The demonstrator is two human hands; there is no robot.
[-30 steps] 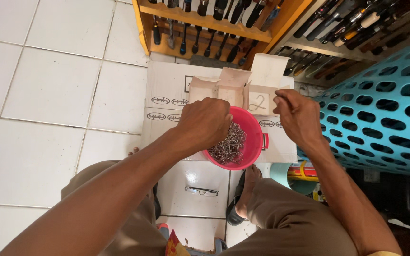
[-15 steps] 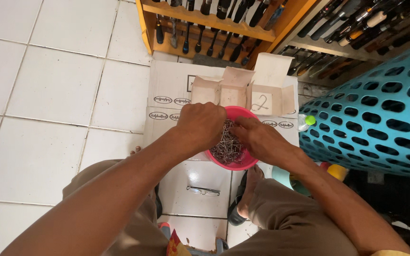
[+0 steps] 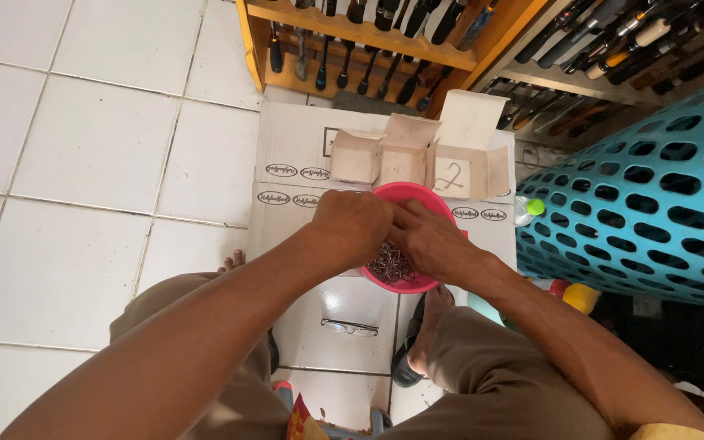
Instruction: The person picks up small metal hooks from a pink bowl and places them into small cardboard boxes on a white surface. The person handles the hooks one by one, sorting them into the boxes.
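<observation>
A pink plastic bowl (image 3: pixel 405 194) rests on a flat white cardboard carton (image 3: pixel 297 138) in front of me. It holds a pile of small dark metal pieces (image 3: pixel 390 264). My left hand (image 3: pixel 354 226) lies over the bowl's left side with the fingers curled down into the pile. My right hand (image 3: pixel 428 241) is pressed against it over the bowl's right side, fingers also down among the pieces. The fingertips of both hands are hidden, so what they pinch cannot be seen.
Small open cardboard boxes (image 3: pixel 417 155) stand behind the bowl. A wooden rack of tools (image 3: pixel 368 41) is beyond them. A teal perforated basket (image 3: pixel 645 187) stands at right. Eyeglasses (image 3: pixel 350 327) lie on the tile floor between my knees.
My right hand has come in from the bowl's right side and now meets the left hand over the pile. The left hand stays on the bowl.
</observation>
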